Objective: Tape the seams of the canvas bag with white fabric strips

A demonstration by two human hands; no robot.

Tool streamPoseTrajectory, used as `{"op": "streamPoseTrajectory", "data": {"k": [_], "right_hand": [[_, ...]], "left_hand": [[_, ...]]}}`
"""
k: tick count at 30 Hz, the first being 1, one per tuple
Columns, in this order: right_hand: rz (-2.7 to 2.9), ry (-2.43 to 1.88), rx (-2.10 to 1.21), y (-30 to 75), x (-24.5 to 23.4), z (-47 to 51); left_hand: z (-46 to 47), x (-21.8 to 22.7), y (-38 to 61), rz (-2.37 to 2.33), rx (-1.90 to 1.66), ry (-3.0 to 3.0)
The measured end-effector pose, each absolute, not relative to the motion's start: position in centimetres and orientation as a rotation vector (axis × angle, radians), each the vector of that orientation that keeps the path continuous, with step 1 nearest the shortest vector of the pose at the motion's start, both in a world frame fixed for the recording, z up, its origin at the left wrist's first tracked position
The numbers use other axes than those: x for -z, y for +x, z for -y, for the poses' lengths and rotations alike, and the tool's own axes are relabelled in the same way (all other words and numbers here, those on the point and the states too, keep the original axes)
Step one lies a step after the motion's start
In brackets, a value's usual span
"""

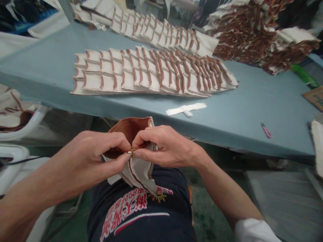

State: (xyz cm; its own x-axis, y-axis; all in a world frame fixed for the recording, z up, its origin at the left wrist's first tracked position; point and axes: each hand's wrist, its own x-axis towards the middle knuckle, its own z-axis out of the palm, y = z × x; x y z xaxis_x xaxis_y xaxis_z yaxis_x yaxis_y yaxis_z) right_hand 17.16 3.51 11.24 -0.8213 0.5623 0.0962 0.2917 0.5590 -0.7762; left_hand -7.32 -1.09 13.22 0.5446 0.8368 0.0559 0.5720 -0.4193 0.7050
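A fabric piece [141, 171], white outside with a brown lining and brown edging, is held up in front of my apron [141, 215]. My left hand [101, 154] pinches its edge between thumb and forefinger. Right beside it, my right hand [161, 144] pinches the same edge, so the fingertips nearly meet. A small pale spot shows at the left thumb tip; I cannot tell what it is. The brown inside gapes behind the fingers, and the lower part of the piece hangs down over the apron.
Overlapping rows of white pieces with brown edges [148, 72] lie on the blue-grey table [234, 111]. A large heap of similar pieces [252, 37] sits at the back right. White strips [186, 109] and a pink cutter [266, 130] lie near the front edge. A white plastic frame [22, 124] stands at the left.
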Motion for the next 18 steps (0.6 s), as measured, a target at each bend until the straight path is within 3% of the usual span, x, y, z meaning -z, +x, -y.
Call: {"op": "streamPoseTrajectory", "data": {"k": [7,18], "right_hand": [[2.558,-0.839,-1.070,16.0,-13.1,-2.9],[2.408,-0.801,-1.272,15.8,-12.9,-2.9]], "left_hand": [[2.3,-13.6,-6.8,-1.274,-0.682,2.245],[2.8,-12.1,-7.1,-1.107,-0.920,2.567]]}}
